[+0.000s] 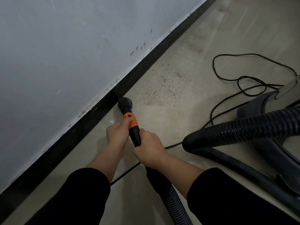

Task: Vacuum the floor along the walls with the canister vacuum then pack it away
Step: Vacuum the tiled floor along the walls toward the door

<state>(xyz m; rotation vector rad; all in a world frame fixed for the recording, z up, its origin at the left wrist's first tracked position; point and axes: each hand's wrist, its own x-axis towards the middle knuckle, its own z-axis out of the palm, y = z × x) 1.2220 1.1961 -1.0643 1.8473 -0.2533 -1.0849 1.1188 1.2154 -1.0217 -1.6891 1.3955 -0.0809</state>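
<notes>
Both hands, left (117,133) and right (148,149), grip the black orange-collared plastic vacuum wand (131,125), edging along the black skirting (81,125); next, I reckon, sweep forward over the gritty dust patch (162,90).

I'm indoors, in a plain room that could be a home, though I can't say for sure. A white painted wall (65,54), scuffed and stained low down, meets a black skirting (73,135) that runs along a pale, glossy floor (243,30). A patch of grit (162,91) lies near the skirting. A canister vacuum (258,103) sits on the floor to my right, its black cord (213,64) looped loosely beside it.
</notes>
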